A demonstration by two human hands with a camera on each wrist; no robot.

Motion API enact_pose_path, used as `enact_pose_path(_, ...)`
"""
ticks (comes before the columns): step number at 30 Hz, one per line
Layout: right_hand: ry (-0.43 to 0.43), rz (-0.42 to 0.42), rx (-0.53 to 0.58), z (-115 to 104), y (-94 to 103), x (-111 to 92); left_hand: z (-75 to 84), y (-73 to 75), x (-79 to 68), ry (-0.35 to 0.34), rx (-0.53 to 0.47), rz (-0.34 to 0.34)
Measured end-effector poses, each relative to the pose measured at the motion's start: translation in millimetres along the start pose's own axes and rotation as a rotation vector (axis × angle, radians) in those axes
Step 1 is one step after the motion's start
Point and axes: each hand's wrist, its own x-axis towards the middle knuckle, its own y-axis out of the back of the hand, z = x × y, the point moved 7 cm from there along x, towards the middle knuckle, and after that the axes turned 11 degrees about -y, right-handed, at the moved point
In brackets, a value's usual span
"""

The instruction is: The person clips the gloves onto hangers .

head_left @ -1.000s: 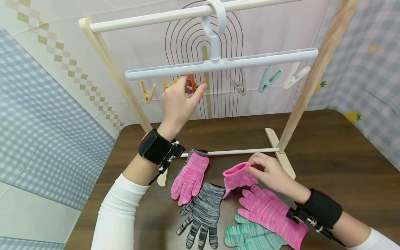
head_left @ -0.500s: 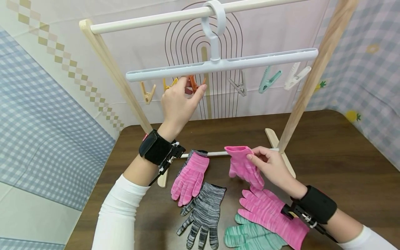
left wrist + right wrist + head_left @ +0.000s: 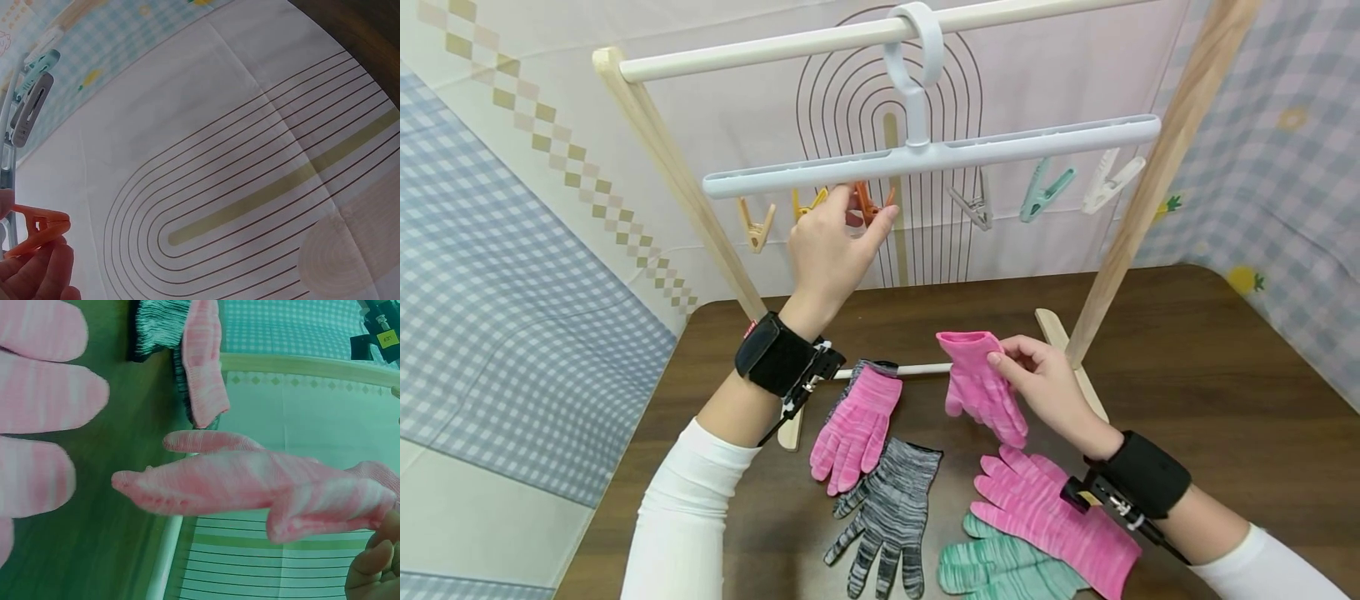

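Observation:
My left hand (image 3: pixel 831 250) is raised to the white hanger (image 3: pixel 1015 146) and pinches an orange clothespin (image 3: pixel 872 202) under its bar. In the left wrist view the orange clothespin (image 3: pixel 47 226) sits between thumb and fingers. My right hand (image 3: pixel 1048 383) pinches a pink glove (image 3: pixel 981 383) near its cuff, above the table. The cuff points up and the glove's fingers hang down. In the right wrist view that pink glove (image 3: pixel 225 481) stretches across the middle, part of my hand (image 3: pixel 372 565) at its right end.
A pink-and-grey pair of gloves (image 3: pixel 859 425), a grey glove (image 3: pixel 891 504), another pink glove (image 3: pixel 1056 517) and green gloves (image 3: pixel 1000 567) lie on the brown table (image 3: pixel 1210 367). Yellow (image 3: pixel 808 200), tan (image 3: pixel 755 227), grey (image 3: pixel 973 204), teal (image 3: pixel 1043 193) and white clothespins (image 3: pixel 1108 183) hang from the hanger. A wooden rack (image 3: pixel 1120 242) supports it.
The right hand has lifted the pink glove up and away from the other gloves, so it now hangs with its cuff up. The left hand has stayed at the orange clothespin.

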Motion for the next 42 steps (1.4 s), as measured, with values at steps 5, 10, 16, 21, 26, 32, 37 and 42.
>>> enact_pose_path(5, 0.008, 0.002, 0.034, -7, -2.9, 3, 0.3, -0.4, -0.8, 0.001, 0.013, -0.002)
enact_pose_path(10, 0.03, -0.005, 0.078, -13, -7.7, 6, 1.2, -0.8, -1.1, 0.001, 0.011, 0.002)
enact_pose_path(16, 0.054, -0.005, 0.094, -18, -12.6, 8, 2.2, -0.4, -1.4, 0.003, 0.009, 0.014)
enact_pose_path(21, 0.051, -0.022, 0.125, -22, -17.3, 11, 2.4, -0.2, -1.9, 0.006, 0.0, 0.023)
enact_pose_path(26, 0.049, -0.04, 0.133, -28, -21.2, 14, 2.5, 0.2, -2.1, 0.006, -0.002, 0.031)
enact_pose_path(32, 0.084, -0.015, 0.113, -36, -23.4, 18, 3.0, 0.4, -2.0, 0.005, -0.013, 0.037)
enact_pose_path(37, 0.106, -0.004, 0.122, -42, -24.5, 21, 2.7, 0.2, -2.3, 0.009, -0.015, 0.039)
enact_pose_path(42, 0.111, -0.011, 0.15, -46, -25.4, 25, 4.0, 0.7, -2.8, 0.009, -0.019, 0.044)
